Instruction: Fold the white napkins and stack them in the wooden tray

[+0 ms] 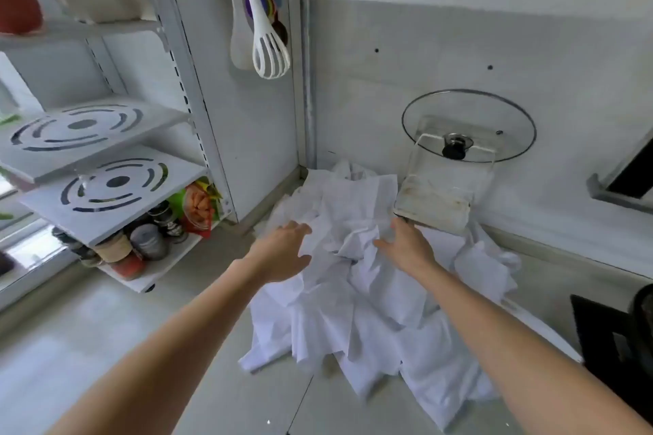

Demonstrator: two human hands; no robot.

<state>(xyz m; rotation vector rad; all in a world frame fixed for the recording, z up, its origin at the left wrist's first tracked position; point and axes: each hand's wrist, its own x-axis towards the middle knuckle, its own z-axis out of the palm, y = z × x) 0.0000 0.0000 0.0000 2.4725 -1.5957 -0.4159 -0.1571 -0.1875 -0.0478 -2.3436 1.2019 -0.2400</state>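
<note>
A heap of crumpled white napkins (357,297) lies on the pale counter, running from the back corner toward the front. My left hand (286,251) reaches over the left side of the heap, fingers spread and relaxed, touching the cloth. On the upper middle of the heap lies my right hand (406,245), its fingers extended onto a raised fold. Neither hand plainly grips cloth. No wooden tray shows in this view.
A clear plastic holder (438,201) with a glass pot lid (470,125) hangs on the wall just behind the heap. A white shelf rack (106,187) with jars stands at left. Utensils (263,28) hang above. A dark object (618,339) sits at right.
</note>
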